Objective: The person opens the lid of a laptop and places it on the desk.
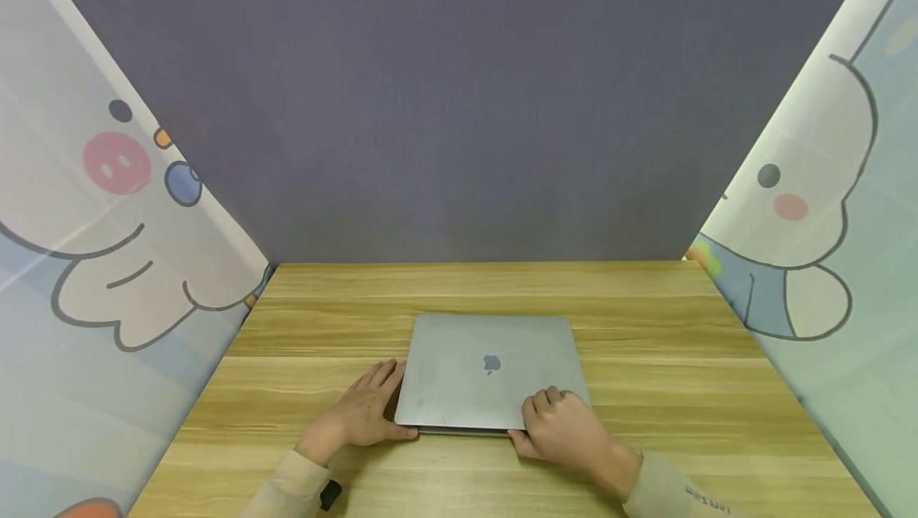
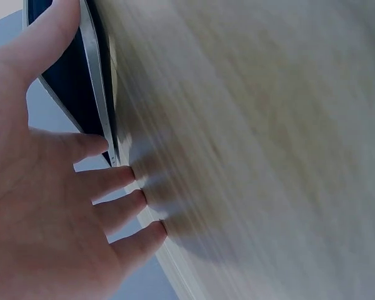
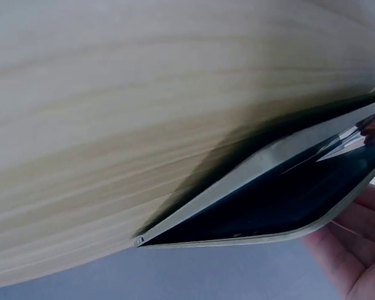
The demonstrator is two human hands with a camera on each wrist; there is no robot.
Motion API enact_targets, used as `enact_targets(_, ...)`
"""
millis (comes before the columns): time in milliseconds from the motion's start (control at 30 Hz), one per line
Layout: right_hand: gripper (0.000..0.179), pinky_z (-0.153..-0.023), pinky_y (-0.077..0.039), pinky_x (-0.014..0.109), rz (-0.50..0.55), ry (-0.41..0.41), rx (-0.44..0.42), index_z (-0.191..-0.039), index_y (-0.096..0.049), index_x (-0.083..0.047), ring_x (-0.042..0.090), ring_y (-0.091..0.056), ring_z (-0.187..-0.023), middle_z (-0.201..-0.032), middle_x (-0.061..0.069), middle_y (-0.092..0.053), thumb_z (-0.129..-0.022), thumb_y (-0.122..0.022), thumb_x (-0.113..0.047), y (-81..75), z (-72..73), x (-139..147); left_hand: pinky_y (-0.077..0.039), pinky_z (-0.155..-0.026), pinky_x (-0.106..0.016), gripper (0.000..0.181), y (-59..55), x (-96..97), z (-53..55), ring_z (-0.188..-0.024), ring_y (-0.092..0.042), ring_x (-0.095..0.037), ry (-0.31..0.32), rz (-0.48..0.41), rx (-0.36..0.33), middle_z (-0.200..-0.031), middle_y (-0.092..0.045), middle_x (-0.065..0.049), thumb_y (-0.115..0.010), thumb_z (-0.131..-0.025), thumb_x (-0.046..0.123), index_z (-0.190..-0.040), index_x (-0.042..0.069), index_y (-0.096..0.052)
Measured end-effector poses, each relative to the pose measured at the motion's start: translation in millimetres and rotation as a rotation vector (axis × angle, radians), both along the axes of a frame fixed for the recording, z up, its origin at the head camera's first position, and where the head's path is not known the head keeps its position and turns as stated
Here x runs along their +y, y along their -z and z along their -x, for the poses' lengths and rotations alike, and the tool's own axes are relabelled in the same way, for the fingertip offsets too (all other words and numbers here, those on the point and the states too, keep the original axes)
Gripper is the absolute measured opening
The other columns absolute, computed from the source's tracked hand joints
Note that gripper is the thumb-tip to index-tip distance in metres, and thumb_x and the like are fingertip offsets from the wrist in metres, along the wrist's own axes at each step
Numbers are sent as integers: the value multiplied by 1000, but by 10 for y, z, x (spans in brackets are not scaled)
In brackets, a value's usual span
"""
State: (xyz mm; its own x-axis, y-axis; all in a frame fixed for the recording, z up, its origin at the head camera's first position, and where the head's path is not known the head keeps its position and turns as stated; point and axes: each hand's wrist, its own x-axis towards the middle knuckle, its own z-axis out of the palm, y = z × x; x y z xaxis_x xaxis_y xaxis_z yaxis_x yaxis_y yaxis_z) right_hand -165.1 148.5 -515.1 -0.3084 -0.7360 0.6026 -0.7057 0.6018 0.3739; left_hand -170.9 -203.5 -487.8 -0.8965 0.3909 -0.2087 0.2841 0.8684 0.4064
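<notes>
A silver-grey laptop [image 1: 466,366] with a dark apple logo lies on the wooden table, its lid raised slightly from the base. My right hand [image 1: 562,430] grips the lid's front edge near the right corner, fingers curled over the top and thumb at the edge. In the right wrist view, a narrow wedge of dark screen [image 3: 256,212] shows between lid and base [image 3: 219,190]. At the laptop's left side, my left hand [image 1: 366,410] has its fingers extended, its thumb at the front left corner. The left wrist view shows the left fingertips [image 2: 153,236] touching the tabletop.
The wood-grain table [image 1: 667,343] extends on both sides of the laptop. A grey panel [image 1: 473,103] rises behind it. Cartoon-printed panels [image 1: 86,263] stand along the left and right sides. A black band [image 1: 330,494] shows at the left wrist.
</notes>
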Motion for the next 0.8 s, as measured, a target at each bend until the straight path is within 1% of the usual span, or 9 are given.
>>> enact_targets(100,48,-32,-32,25,10,-21,3,-58,-45,-14,11,-34,-40,-51,-3,-40,-97,-44,-41,-1,-8,-6,-23,-118,-64,114,3,0,-2,-150,-20,-48,-1,-2,0,-164,-23,-26,-78,-79,63,-161,5,-25)
enact_targets(200,45,-33,-30,23,13,-32,-10,-58,-44,-16,7,-29,-42,-51,-5,-38,-97,-46,-38,-5,-23,-13,-22,-117,-65,113,6,-5,-3,-150,-20,-48,2,-13,1,-163,-23,-26,-78,-79,63,-160,5,-27)
enact_targets(333,39,-34,-35,23,16,-34,12,-61,-52,-13,9,-37,-43,-53,-3,-48,-94,-51,-34,1,-35,-22,-21,-118,-65,113,-7,-13,-3,-151,-18,-48,6,-16,-5,-164,-21,-27,-78,-79,63,-160,3,-28)
enact_targets(433,37,-35,-38,24,26,-36,37,-64,-56,-10,11,-43,-45,-56,-2,-52,-93,-53,-33,-10,-26,-27,-20,-118,-65,113,-13,-20,-1,-151,-16,-48,12,1,-13,-165,-18,-27,-76,-80,64,-159,0,-26)
enact_targets(567,37,-36,-38,24,38,-36,71,-66,-57,-9,12,-42,-46,-58,-1,-50,-94,-51,-33,-40,-7,-20,-20,-119,-64,114,2,-16,0,-152,-15,-46,6,18,-23,-165,-17,-26,-75,-80,65,-159,-2,-26)
enact_targets(633,38,-37,-38,24,41,-28,84,-66,-57,-9,13,-42,-46,-59,-1,-50,-95,-51,-33,-48,-7,-14,-21,-119,-63,115,0,-8,-5,-152,-15,-45,-2,19,-27,-166,-18,-25,-76,-80,65,-159,-1,-26)
enact_targets(800,41,-41,-40,28,31,4,91,-69,-59,-9,17,-47,-51,-63,0,-51,-99,-49,-35,-42,-25,13,-20,-119,-63,115,-3,6,-11,-152,-15,-45,-3,23,-31,-166,-17,-25,-75,-80,65,-159,-1,-26)
